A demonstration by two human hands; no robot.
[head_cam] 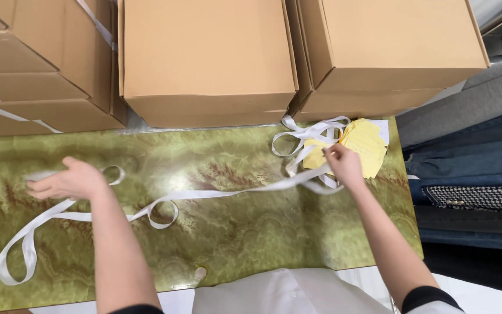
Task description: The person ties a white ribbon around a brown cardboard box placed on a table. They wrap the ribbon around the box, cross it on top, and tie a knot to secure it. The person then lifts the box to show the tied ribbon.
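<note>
Ribbon (216, 193) spans open tabletop (251, 244) between both hands' grips.

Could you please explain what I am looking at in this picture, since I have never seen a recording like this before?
There is no machine here: a person wears a camera on the head, so the single picture looks straight down at their own two bare arms.

The surface is a glossy green marbled table. Along its far edge stand plain brown cardboard boxes. A long white ribbon trails in loops across the table.

The left hand rests on one end of the ribbon. The right hand pinches the ribbon near a tangle of more ribbon and a small stack of yellow paper sheets. A small round object, perhaps a coin, lies near the front edge.
</note>
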